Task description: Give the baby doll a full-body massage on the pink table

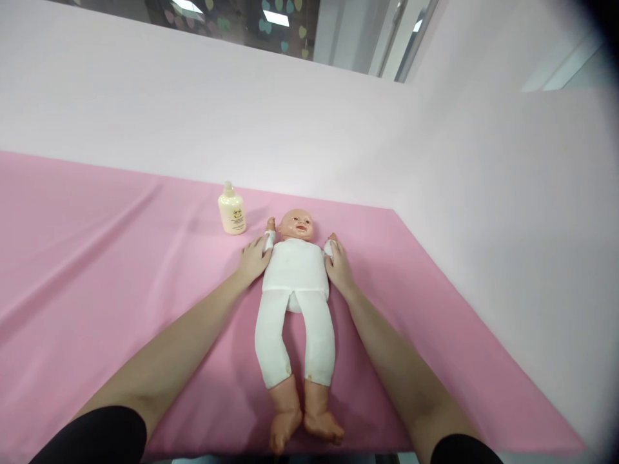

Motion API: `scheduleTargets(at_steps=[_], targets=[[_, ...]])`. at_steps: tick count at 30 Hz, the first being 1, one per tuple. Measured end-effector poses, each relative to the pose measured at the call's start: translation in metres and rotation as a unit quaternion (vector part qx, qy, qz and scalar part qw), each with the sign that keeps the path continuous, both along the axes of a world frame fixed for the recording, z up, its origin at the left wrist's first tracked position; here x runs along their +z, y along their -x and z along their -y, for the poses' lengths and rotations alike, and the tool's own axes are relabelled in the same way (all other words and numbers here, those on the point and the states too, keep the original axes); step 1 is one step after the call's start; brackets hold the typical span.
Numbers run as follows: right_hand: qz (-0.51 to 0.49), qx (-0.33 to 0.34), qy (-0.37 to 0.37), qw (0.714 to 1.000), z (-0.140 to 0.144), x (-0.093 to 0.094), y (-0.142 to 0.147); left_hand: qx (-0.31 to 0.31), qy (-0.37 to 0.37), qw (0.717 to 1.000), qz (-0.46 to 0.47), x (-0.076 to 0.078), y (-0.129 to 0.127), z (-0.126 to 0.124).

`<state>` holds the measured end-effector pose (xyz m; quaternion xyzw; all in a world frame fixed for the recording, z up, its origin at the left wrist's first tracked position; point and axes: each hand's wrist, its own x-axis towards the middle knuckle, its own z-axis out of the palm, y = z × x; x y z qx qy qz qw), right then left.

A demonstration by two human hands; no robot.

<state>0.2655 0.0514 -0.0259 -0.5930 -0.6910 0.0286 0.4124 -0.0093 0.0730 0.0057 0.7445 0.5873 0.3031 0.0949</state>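
A pink cloth (97,270) covers the whole work surface, smooth but for a few long creases on the left side, and a pale wall (338,129) stands behind it. In the middle of the cloth lies the doll (296,270), flat on its back, head toward the wall and bare feet toward the near edge; it wears a white body and white leggings, legs a little apart, both arms lifted beside its head. The left hand (254,259) lies palm down on the cloth against the doll's side, fingers loosely bent around the white-sleeved arm near the wrist. The right hand (340,265) does the same on the other side, fingers curled lightly about that arm. Both grips look gentle, more a hold than a clamp. A small cream bottle (232,210) stands upright, cap on, just beyond the left hand and apart from the doll. To judge by this, the doll is laid out and steadied; the bottle looks untouched, so any work with it appears not yet begun.
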Motion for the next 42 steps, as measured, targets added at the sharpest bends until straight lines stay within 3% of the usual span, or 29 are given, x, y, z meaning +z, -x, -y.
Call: scheduleTargets(at_steps=[6,11,15,18,26,35,42], targets=[[-0.019,0.011,-0.006,1.0,-0.001,-0.001,-0.002,0.007,0.017,1.0,0.005,0.0,0.003,-0.002],[-0.038,0.032,-0.068,0.996,0.008,0.011,0.003,0.005,-0.001,0.995,0.099,-0.003,0.004,-0.003],[-0.076,0.035,-0.159,0.984,0.018,0.022,0.012,-0.032,-0.097,0.977,0.186,-0.001,0.002,-0.002],[-0.114,0.066,-0.176,0.976,0.023,0.025,0.017,-0.051,-0.176,0.964,0.194,0.001,0.0,0.004],[-0.052,0.088,-0.166,0.981,0.025,0.024,0.016,-0.126,-0.194,0.966,0.113,0.003,-0.003,0.012],[0.013,0.028,-0.031,0.999,0.014,0.018,0.011,-0.069,-0.169,0.982,0.053,-0.01,-0.003,-0.005],[0.002,0.017,0.028,0.999,0.01,0.012,0.003,0.004,-0.047,0.999,-0.028,-0.002,-0.003,0.002]])
